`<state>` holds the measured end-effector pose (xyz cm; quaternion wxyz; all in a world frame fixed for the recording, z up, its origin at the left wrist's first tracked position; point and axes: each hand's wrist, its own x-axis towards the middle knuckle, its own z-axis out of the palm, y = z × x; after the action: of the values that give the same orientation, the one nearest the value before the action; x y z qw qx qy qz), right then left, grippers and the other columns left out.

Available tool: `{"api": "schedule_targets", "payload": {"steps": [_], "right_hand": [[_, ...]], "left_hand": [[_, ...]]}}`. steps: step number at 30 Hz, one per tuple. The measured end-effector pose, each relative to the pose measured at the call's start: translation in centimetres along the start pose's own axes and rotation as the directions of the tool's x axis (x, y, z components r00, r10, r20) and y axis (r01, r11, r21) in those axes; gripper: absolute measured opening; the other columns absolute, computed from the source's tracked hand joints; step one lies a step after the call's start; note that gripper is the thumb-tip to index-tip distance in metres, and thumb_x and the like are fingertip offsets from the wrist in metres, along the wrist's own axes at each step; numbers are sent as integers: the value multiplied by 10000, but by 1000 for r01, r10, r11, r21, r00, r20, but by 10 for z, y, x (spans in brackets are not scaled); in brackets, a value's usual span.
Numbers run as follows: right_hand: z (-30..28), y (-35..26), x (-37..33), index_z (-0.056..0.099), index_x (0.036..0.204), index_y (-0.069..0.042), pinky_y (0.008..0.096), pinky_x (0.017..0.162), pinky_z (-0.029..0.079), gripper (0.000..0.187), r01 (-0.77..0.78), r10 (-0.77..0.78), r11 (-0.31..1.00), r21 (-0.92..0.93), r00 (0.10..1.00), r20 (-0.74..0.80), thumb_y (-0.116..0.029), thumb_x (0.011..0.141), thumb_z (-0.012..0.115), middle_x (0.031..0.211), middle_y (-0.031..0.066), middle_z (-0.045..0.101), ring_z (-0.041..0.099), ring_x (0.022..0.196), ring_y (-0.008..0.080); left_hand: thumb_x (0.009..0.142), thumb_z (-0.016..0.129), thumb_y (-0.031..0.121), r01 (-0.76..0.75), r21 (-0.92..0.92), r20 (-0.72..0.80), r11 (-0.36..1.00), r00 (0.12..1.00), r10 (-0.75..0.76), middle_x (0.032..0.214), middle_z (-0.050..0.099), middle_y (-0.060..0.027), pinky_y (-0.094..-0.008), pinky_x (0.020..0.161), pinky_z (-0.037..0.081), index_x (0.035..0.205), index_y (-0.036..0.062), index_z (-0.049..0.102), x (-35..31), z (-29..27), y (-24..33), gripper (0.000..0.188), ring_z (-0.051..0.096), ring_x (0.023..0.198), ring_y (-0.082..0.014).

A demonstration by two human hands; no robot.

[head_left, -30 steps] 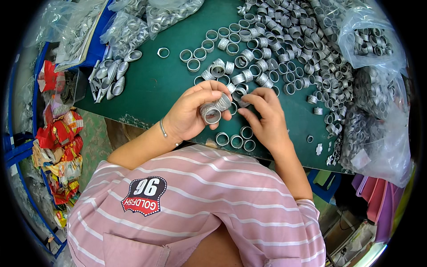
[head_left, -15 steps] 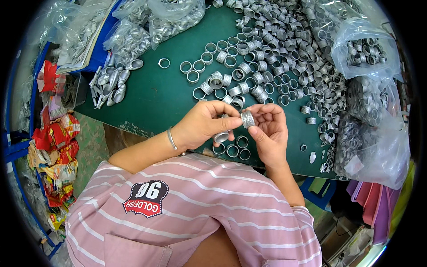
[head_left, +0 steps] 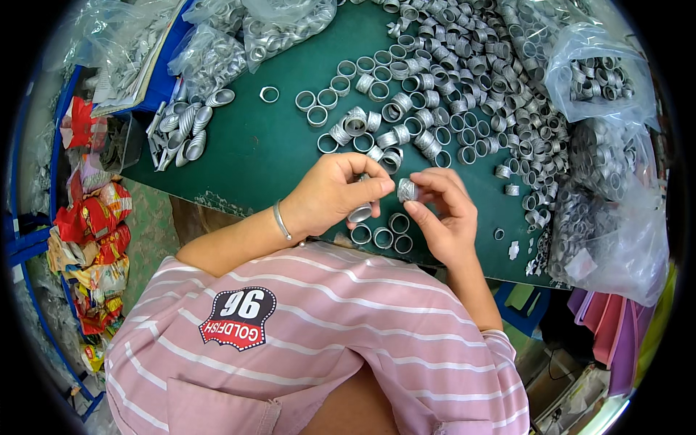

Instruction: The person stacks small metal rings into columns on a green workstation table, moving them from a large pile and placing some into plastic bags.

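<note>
My left hand (head_left: 330,190), with a metal bangle on its wrist, is closed on a silver metal ring (head_left: 360,214) whose round opening faces down toward me. Its fingers partly cover the piece, and I cannot tell whether more rings are stacked in it. Just to the right, thumb and fingertips of my right hand (head_left: 448,217) pinch another wide silver ring (head_left: 407,190) with a patterned band. A small gap parts the two hands. Below them, several loose rings (head_left: 383,237) lie on the green tabletop near its front edge.
A big heap of silver rings (head_left: 464,65) covers the far right of the green table (head_left: 246,145). Ring-filled plastic bags (head_left: 598,80) stand along the right side. Spiral-grooved metal pieces (head_left: 185,130) lie at left, near a lone ring (head_left: 269,94). Colourful wrappers (head_left: 94,246) hang lower left.
My right hand has drawn slightly to the right with its ring, leaving a gap between the hands. The left hand keeps its hold almost in place.
</note>
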<state>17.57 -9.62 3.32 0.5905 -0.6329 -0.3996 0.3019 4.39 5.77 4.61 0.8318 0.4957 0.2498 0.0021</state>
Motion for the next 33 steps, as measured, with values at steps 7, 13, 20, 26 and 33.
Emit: {"api": "schedule_targets", "payload": {"steps": [7,13,20,26,33], "right_hand": [[-22,-4,6,629,887,-21,343,643,465,150,160,-70,830,-534,980,186,-58,753,683,784,105,580,574,728,281],[13,13,34,622,855,-14,355,617,494,149,90,-147,744,-662,989,-31,-74,737,690,765,112,612,596,672,305],[8,13,23,652,921,2,226,607,497,144,-143,130,980,-135,986,-103,-2,777,651,777,60,658,613,658,98],[17,4,19,624,1021,-5,228,606,504,180,146,-162,978,-150,981,-102,17,852,566,883,86,644,613,697,119],[17,2,10,521,1127,33,271,783,521,297,-140,144,881,452,989,24,15,844,611,1051,121,586,601,918,162]], "left_hand": [[876,602,130,-67,-129,-147,989,988,48,697,606,-65,-177,383,387,892,5,598,-4,-17,-2,127,564,539,-76],[870,616,133,-58,-84,-75,995,996,52,698,606,-56,-176,393,379,897,11,596,-6,-7,0,126,534,533,-63],[852,647,126,-29,16,-102,999,994,31,726,610,-44,-176,419,386,951,19,601,-6,-6,-3,153,524,543,-59],[796,681,44,-401,406,25,821,903,429,916,566,-15,-166,448,419,910,34,647,4,-4,-16,119,568,648,-71],[800,658,24,-555,509,75,657,790,609,933,551,-28,-164,457,431,919,16,620,7,-6,-16,125,581,676,-74]]}}
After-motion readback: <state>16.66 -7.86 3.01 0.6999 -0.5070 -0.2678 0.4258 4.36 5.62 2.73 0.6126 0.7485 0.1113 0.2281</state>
